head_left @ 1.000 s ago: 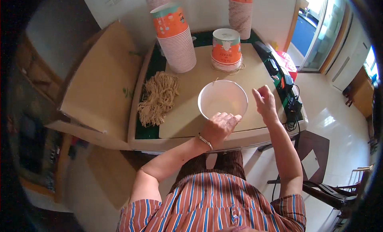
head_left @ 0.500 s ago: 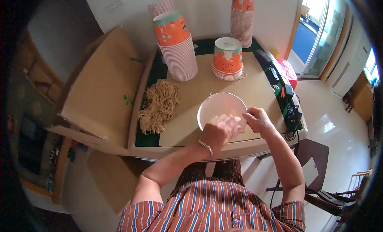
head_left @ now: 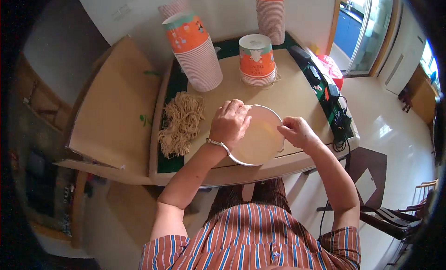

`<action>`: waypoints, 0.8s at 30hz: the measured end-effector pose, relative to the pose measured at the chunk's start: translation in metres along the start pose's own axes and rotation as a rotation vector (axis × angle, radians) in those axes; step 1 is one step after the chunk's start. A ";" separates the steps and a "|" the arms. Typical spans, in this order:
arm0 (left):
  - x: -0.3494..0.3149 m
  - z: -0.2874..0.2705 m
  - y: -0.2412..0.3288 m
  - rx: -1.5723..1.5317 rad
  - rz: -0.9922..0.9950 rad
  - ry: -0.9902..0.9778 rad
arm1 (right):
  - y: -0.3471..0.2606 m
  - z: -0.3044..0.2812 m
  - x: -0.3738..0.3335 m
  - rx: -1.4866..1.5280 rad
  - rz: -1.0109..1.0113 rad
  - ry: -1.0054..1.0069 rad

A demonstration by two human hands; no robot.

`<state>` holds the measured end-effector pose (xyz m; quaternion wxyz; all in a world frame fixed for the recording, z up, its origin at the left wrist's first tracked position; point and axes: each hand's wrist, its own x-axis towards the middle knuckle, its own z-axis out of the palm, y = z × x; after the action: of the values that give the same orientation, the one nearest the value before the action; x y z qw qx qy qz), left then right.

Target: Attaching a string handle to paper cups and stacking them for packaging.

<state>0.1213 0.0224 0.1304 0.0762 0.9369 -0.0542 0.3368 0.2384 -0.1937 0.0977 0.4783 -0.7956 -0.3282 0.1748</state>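
Observation:
A white-lined paper bucket (head_left: 261,142) stands with its mouth toward me near the table's front edge. My left hand (head_left: 231,121) lies over its upper-left rim, fingers together and curled onto the edge. The fingers of my right hand (head_left: 297,132) pinch the right rim. A bit of cord (head_left: 281,149) shows at the rim just below the right hand. What the fingertips hold besides the rim is hidden. Left of the bucket lies a heap of beige cord (head_left: 182,123). Beyond it stand an upside-down orange and green bucket stack (head_left: 257,61) and a tall bucket stack (head_left: 197,56).
Another tall stack of buckets (head_left: 271,19) stands at the back. A big cardboard box (head_left: 114,112) leans against the table's left side. Power adapters and black cables (head_left: 341,123) line the right edge. A red and white bag (head_left: 331,68) sits past them.
My left hand has moved from inside the bucket's mouth up and left to its upper-left rim. My right hand stays at the right rim. The view has shifted slightly.

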 end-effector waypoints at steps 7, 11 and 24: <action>-0.003 0.002 -0.002 0.025 0.013 -0.040 | -0.002 -0.002 -0.001 0.051 0.062 -0.048; -0.004 0.004 -0.005 0.059 0.015 -0.025 | -0.009 -0.003 -0.001 0.055 0.074 -0.048; 0.009 0.008 -0.016 -0.060 -0.256 -0.237 | -0.009 -0.010 0.005 0.001 0.137 -0.064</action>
<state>0.1357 0.0357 0.1280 0.1396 0.9666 0.0468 0.2097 0.2448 -0.1942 0.1104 0.4547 -0.8100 -0.2880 0.2327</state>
